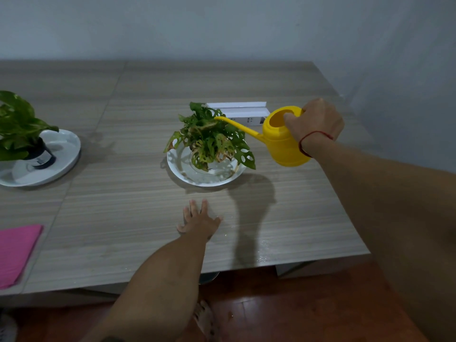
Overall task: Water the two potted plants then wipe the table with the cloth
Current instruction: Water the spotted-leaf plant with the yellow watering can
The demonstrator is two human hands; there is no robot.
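While the can [283, 139] hangs tilted at mid-tabletop [138, 218], right hand [314, 123] in a closed grip on its handle, its spout tip sits over the near plant [209, 141]; advisable: keep the tilt shallow, aim at the soil beneath the leaves.
Can contents: not visible.
Near plate [197, 176]: wet sheen, likely water.
Far plant [17, 127]: dark pot on plate [66, 149], left.
Cloth [17, 250]: pink, folded, left edge.
Left hand [197, 220]: flat, fingers spread, empty.

One head-worn wide-angle view, looking forward and down across the table [138, 213] toward the far wall [222, 25]; both forearms reach in from the bottom edge, floor [296, 304] showing below, close in.
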